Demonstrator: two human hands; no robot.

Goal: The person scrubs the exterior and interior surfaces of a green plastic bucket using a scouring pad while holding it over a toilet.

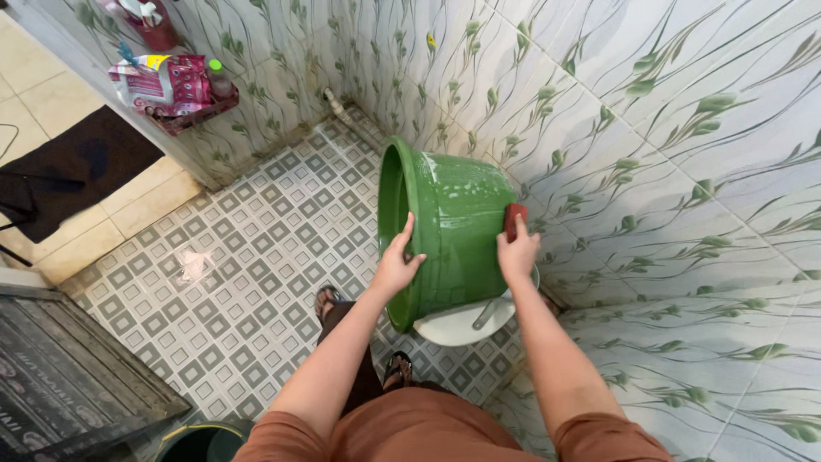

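Between both hands' fingers [409,229], tilted green bucket [453,231].

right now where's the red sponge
In the head view the red sponge sits right of centre, pressed by the right hand against the soapy green bucket, close to the leaf-patterned wall.

bucket [453,231]: green plastic, wet gloss | wall [667,128]: glazed tile | floor [248,257]: matt tile

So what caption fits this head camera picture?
Left hand steadies a soapy green bucket; right hand presses a red sponge.
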